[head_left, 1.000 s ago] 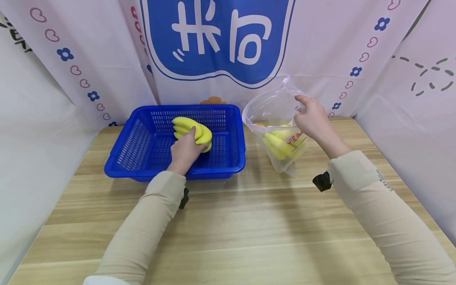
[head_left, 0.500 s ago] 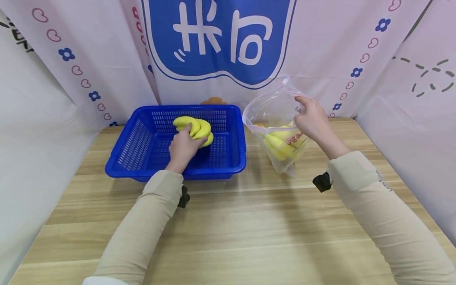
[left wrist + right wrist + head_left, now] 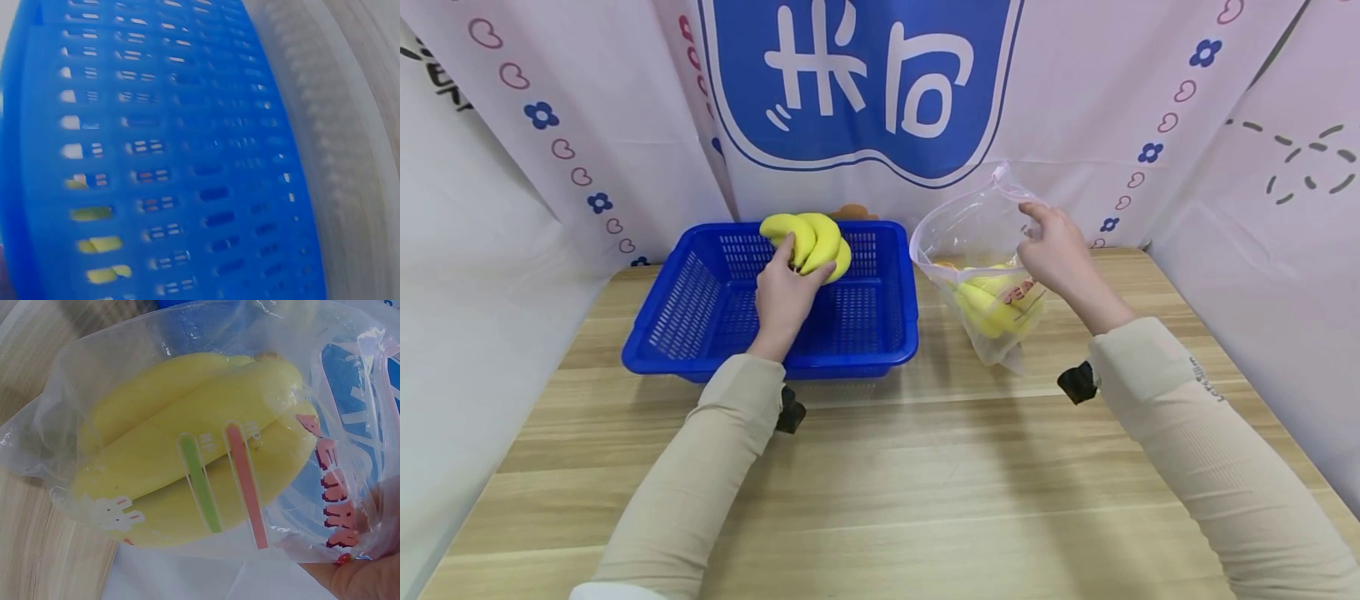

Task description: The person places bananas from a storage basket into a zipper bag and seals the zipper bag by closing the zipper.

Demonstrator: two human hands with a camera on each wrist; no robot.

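My left hand grips a bunch of yellow bananas, raised over the back half of the blue plastic basket. In the left wrist view the basket's slotted wall fills most of the picture, with bits of yellow showing through the slots. With my right hand I pinch the rim of a clear zip bag, whose mouth gapes wide. Another bunch of bananas lies inside the bag, seen through the printed plastic in the right wrist view. The right fingertips at the rim are partly hidden.
Basket and bag stand side by side at the back of the wooden table. Behind them hangs a white curtain with a blue printed emblem. The bag's zip slider sticks up at its back corner.
The left hand has lifted the bananas up from the basket floor and slightly away from me. My right hand and the bag have stayed nearly still.
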